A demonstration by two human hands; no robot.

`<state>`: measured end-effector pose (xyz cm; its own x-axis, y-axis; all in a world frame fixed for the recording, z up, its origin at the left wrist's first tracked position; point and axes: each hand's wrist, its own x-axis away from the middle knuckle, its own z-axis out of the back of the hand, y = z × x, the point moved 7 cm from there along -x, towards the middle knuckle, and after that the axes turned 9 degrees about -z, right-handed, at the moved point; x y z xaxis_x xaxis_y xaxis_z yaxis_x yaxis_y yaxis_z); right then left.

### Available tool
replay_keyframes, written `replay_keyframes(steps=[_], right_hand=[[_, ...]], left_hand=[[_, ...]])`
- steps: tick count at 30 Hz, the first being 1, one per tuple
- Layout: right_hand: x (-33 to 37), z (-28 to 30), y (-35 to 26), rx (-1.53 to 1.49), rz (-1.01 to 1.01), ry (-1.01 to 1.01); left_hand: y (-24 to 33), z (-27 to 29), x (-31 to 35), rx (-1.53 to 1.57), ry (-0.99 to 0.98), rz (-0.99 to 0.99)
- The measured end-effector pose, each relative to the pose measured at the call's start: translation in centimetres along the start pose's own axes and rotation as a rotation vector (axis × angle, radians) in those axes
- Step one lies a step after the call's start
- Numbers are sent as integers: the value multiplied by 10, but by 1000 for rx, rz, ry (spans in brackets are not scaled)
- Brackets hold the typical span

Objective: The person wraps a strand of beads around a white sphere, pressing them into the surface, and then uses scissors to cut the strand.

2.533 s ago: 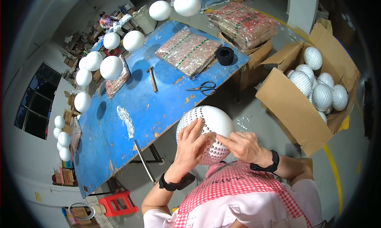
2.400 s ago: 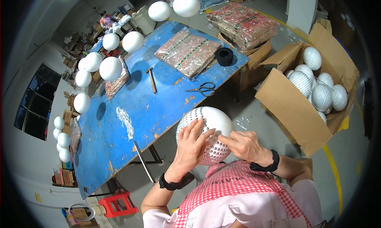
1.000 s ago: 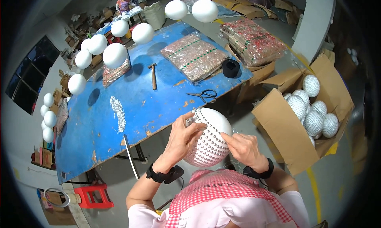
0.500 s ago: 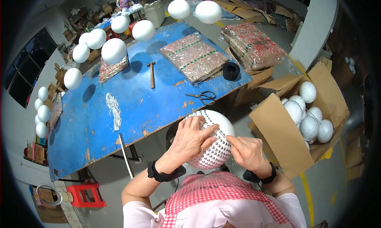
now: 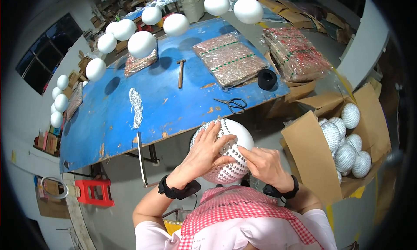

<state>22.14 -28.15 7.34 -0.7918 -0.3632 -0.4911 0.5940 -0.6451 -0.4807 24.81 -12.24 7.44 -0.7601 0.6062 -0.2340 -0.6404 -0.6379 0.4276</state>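
Note:
A large white ball (image 5: 240, 132) is in front of my apron, partly wrapped in rows of small silvery beads (image 5: 229, 174). My left hand (image 5: 204, 152) lies over its upper left, fingers spread and pressed on the bead rows, holding it steady. At the ball's right side is my right hand (image 5: 266, 163), its fingers curled in and the index fingertip against the edge of the beading. A bead string runs to these fingertips; the part inside the hand is hidden. The ball's underside is out of sight.
The blue table (image 5: 104, 119) ahead carries a bead bundle (image 5: 136, 106), hammer (image 5: 180, 74), scissors (image 5: 234, 104), black tape roll (image 5: 266, 79) and wrapped packs (image 5: 230, 61). White balls (image 5: 141, 45) stand above it. Right is a carton (image 5: 310, 158) of beaded balls; left, a red stool (image 5: 95, 192).
The view has shifted, so the table and carton sit further right and the table slightly higher. Both hands stay on the ball, with the right index fingertip slightly lower along the beads.

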Motion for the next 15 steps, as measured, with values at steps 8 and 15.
replay_keyframes(steps=[8, 15], right_hand=[[3, 3, 9, 23, 81, -24], [4, 2, 21, -14, 126, -82]], left_hand=[[9, -6, 6, 174, 33, 137], [28, -14, 1, -173, -13, 136]])
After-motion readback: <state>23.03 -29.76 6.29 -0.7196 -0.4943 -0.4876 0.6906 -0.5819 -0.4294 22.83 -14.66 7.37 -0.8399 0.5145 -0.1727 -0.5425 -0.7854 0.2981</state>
